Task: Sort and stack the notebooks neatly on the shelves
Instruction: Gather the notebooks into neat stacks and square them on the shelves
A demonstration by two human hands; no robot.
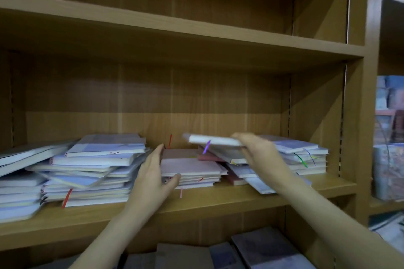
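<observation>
Notebook (215, 140), white-edged with a purple ribbon, hangs in the right hand (258, 150), lifted above and just right of the pink stack (190, 167) in the middle of the shelf (196, 201). Its long axis runs left to right, nearly level, with the free end pointing left over the pink stack. The right hand grasps its right end, fingers curled over the top; the thumb is hidden beneath. The forearm reaches in from the lower right.

Left of the pink stack, the left hand (156, 172) stands on edge, fingers straight and released, palm against the stack's left side with the thumb touching its front edge; it seems to be steadying or squaring it. This hand is the nearer to the pink stack, while the right carries the load.

Further left of the pink stack lies a tall, untidy blue heap (91, 172); to its right, a slumped blue pile (301, 157) from which the lifted notebook probably came. Setting it down calls for a short move left and down.
</observation>
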